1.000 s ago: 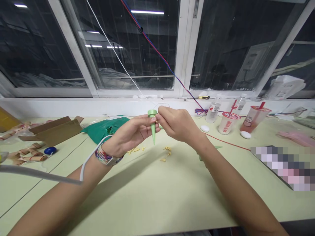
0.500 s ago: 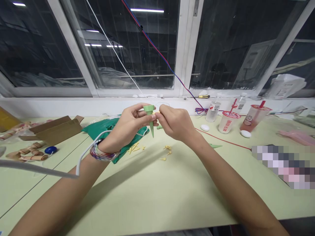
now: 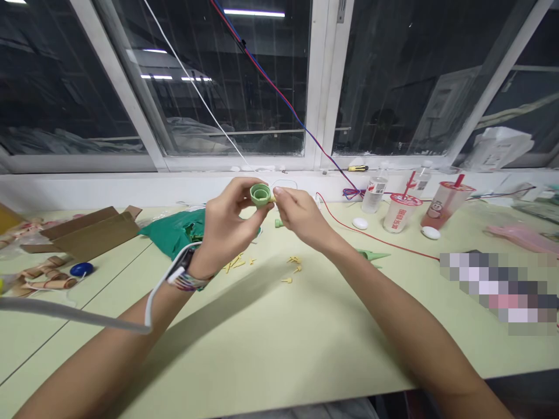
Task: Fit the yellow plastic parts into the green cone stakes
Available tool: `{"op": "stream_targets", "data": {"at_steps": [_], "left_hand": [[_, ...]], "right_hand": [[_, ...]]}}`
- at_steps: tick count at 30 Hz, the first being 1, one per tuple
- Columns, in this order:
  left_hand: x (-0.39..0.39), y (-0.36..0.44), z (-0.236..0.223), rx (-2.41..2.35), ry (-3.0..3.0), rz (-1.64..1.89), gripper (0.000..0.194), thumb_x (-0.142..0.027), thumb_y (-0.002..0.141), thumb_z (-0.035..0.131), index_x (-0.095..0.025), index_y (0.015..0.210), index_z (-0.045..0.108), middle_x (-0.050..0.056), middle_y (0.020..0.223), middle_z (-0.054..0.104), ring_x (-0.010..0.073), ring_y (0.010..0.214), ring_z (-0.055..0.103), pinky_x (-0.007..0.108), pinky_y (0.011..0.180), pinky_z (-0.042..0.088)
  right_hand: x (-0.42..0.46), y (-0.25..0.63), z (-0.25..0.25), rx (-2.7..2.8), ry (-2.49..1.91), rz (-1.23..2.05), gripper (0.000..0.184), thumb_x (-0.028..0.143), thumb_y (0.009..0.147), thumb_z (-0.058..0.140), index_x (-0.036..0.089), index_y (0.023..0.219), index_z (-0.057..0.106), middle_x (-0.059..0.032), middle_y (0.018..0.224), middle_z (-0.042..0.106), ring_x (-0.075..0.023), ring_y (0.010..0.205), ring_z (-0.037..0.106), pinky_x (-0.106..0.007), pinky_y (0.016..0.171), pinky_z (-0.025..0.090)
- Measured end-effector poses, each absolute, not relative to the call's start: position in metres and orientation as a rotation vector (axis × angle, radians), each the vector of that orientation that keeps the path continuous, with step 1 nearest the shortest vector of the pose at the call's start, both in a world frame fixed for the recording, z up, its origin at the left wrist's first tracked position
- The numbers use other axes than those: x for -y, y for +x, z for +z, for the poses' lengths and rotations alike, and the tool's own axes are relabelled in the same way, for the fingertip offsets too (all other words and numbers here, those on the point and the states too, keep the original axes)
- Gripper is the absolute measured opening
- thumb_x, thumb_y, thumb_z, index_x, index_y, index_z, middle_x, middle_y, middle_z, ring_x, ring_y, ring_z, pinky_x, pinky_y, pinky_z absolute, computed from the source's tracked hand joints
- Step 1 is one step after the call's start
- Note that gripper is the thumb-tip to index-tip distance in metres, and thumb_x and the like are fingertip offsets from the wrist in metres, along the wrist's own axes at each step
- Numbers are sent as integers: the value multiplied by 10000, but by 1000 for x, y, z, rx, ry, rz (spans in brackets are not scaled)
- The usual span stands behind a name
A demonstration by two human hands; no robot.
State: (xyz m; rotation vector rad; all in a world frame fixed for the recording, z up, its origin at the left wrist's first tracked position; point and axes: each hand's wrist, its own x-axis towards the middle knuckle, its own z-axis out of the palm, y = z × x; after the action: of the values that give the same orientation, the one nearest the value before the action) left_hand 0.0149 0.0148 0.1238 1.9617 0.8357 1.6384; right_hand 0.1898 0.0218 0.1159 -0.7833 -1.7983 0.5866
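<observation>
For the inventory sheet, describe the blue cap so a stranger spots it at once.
On the pale green table, find the cardboard box at the left. Just below it, beside tan rolled strips, lies a round blue cap, deep blue among the tan.

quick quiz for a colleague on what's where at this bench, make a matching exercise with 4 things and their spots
Things:
1 green plastic spike
2 blue cap
3 yellow-handled screwdriver
4 small yellow pegs

Spots:
a on the window sill
b in the left hand
c scattered on the table
d by the cardboard box

Pairs: 1b, 2d, 3a, 4c
</observation>
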Motion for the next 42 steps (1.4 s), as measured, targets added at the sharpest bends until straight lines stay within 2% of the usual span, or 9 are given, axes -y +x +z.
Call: {"op": "stream_targets", "data": {"at_steps": [2, 4, 7, 10, 13, 21, 28, 33, 42], "left_hand": [[-15, 14, 120, -895, 2133, 1724, 329, -261, 733, 909, -249, 1023, 755, 75, 1068, 747, 279, 1080, 687, 415, 1056, 549], [-14, 14, 120, -889, 2172, 1717, 318, -261, 742, 901, -253, 1024, 754, 77, 1087, 749, 283, 1095, 680, 430, 1083, 535], [-12, 15, 130, -789, 1904, 1553, 314, -294, 742, 908, -234, 993, 731, 55, 1003, 743, 243, 969, 702, 395, 955, 598], [-15, 13, 139, -713, 1508, 1078, 263, -313, 708, 924, -194, 833, 726, 56, 807, 697, 202, 757, 674, 370, 778, 622], [-19, 11, 140, -670, 1266, 914, 231, -265, 677, 934, -193, 754, 729, 68, 768, 684, 185, 704, 646, 348, 722, 620], [-7, 25, 130, -730, 1727, 1407, 389, -314, 697, 961, -208, 973, 709, 16, 866, 713, 186, 823, 690, 325, 810, 599], [2, 17, 123, -919, 2182, 1700, 279, -246, 792, 865, -268, 1045, 750, 62, 1093, 746, 266, 1059, 698, 385, 1029, 557], [-1, 18, 129, -834, 2179, 1532, 199, -273, 879, 795, -253, 1067, 731, 36, 1029, 749, 214, 964, 705, 353, 983, 570], [-11, 16, 135, -806, 1849, 1384, 352, -361, 791, 898, -199, 1089, 802, 71, 948, 790, 232, 909, 735, 346, 847, 600]], "right_hand": [[-23, 189, 118, 1759, -738, 906, 579, 757, 1032, 371, 271, 733, 270, 62, 609, 262, -130, 524, 270, -276, 513, 280], [-21, 190, 120, 1764, -739, 929, 577, 754, 1033, 371, 272, 729, 278, 62, 611, 261, -132, 523, 267, -277, 513, 283], [-13, 194, 120, 1843, -818, 430, 464, 581, 1094, 358, 250, 768, 367, 15, 662, 431, -150, 591, 383, -285, 579, 292], [-7, 197, 122, 1974, -877, -70, 331, 431, 1093, 391, 237, 826, 415, -15, 731, 551, -158, 636, 435, -306, 617, 261], [-6, 201, 123, 2054, -915, -179, 304, 375, 1098, 374, 234, 836, 433, -4, 701, 555, -156, 614, 439, -311, 618, 245], [-16, 199, 120, 1894, -818, 416, 412, 449, 1102, 406, 233, 752, 412, 17, 673, 501, -140, 634, 464, -281, 607, 308], [-13, 195, 125, 1642, -603, 1221, 566, 649, 975, 633, 256, 708, 326, 85, 642, 203, -90, 524, 189, -248, 463, 200], [-22, 196, 119, 1564, -641, 1188, 570, 626, 953, 690, 235, 670, 386, 79, 601, 282, -78, 499, 273, -224, 440, 275], [-24, 204, 121, 1586, -718, 1106, 486, 607, 974, 667, 219, 733, 501, 68, 551, 444, -87, 436, 424, -235, 440, 392]]}}
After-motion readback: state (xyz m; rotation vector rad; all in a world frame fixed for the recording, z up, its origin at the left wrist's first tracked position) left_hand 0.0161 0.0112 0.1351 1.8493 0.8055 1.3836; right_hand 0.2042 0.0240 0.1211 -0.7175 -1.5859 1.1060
